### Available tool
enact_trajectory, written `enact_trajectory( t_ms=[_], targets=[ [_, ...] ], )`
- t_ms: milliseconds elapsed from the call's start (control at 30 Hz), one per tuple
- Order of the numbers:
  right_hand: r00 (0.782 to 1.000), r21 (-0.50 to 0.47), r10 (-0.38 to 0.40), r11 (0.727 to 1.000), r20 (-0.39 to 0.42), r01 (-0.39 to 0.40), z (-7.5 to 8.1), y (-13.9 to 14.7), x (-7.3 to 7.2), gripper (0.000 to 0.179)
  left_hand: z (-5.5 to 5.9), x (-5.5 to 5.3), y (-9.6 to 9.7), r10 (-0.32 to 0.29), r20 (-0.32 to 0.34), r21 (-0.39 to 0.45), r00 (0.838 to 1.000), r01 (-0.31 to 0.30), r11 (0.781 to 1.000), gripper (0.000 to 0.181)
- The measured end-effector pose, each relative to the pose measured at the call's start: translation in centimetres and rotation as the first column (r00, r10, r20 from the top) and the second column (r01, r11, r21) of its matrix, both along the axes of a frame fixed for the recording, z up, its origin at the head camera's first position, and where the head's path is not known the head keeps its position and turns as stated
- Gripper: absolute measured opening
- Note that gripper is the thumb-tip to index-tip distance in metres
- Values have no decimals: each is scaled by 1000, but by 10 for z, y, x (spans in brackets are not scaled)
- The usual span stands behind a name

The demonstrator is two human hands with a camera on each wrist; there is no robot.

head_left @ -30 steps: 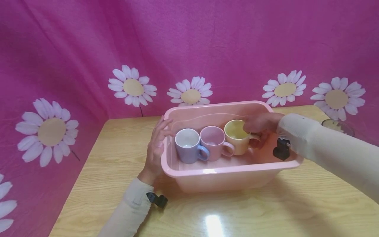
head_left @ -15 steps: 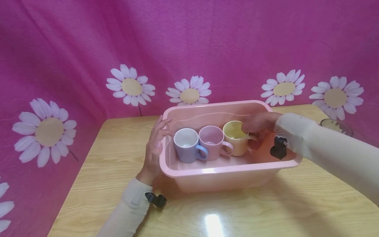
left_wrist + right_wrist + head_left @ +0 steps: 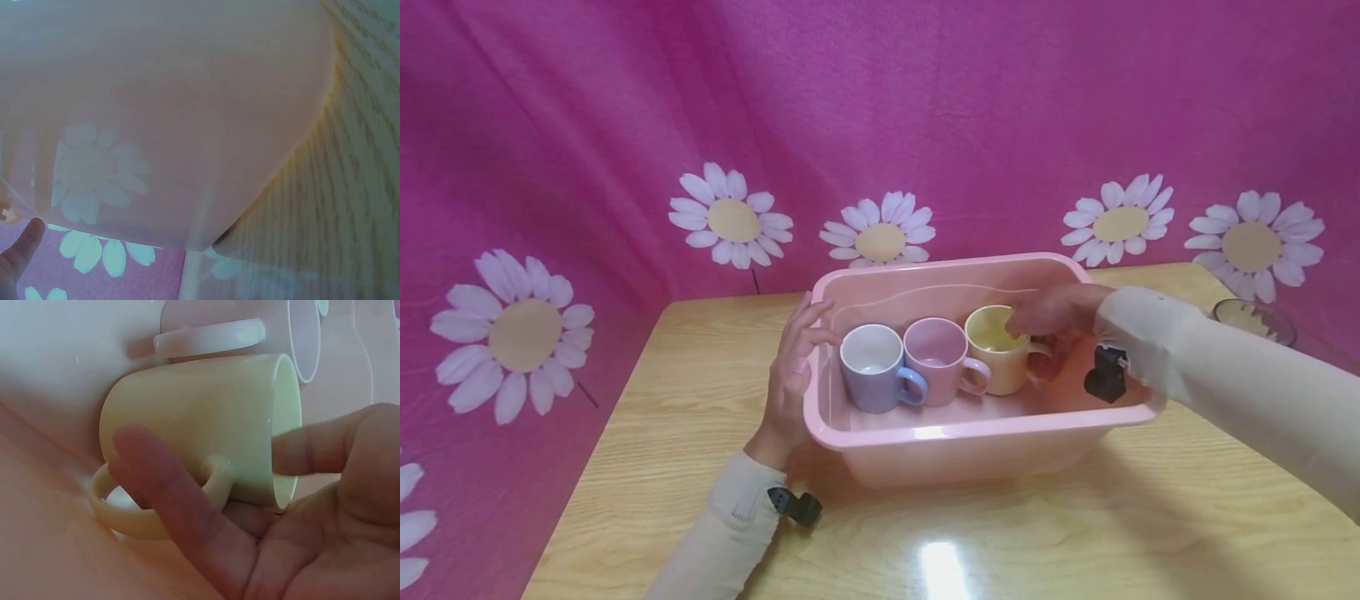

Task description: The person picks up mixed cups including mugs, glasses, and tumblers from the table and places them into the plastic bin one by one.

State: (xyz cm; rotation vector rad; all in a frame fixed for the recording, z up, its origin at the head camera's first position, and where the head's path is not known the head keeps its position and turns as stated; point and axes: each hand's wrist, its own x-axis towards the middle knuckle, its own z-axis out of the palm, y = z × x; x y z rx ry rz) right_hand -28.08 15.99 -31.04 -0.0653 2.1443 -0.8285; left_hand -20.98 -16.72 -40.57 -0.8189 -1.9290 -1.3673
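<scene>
Inside a pink plastic tub (image 3: pixel 970 467), a blue mug (image 3: pixel 874 387), a pink mug (image 3: pixel 936 383) and a pale yellow mug (image 3: pixel 1006 371) stand in a row, handles toward the right. My right hand (image 3: pixel 1056 312) reaches in from the right and pinches the yellow mug's wall by its handle. The right wrist view shows the thumb (image 3: pixel 312 447) inside the rim of the yellow mug (image 3: pixel 194 419), with fingers (image 3: pixel 181 500) outside around the handle. At the tub's left end, my left hand (image 3: pixel 790 383) rests with its fingers extended over the rim.
The tub stands on a light wooden table (image 3: pixel 700 367). A round glass dish (image 3: pixel 1253 321) sits at the right, partly behind the right sleeve (image 3: pixel 1232 375). Behind the table hangs a magenta cloth (image 3: pixel 880 108) printed with white daisies.
The right thumb reaches slightly further over the yellow mug's rim. The head view has shifted a little; the left hand, tub and mugs keep their places.
</scene>
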Motion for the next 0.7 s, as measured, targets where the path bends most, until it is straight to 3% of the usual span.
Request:
enact_trajectory(
  t_ms=[267,467,700],
  targets=[
    [995,-23,-92,995,44,93,-2,-3,2,40,0,0,0,0,0,-1,1000,0,1000,41],
    [999,-28,-14,1000,-44,13,-2,-3,2,38,0,0,0,-17,-2,12,1000,17,1000,42],
    [988,-4,58,998,-141,-59,-1,-2,-1,36,1,0,1,-27,-5,19,1000,27,999,41]
  ],
)
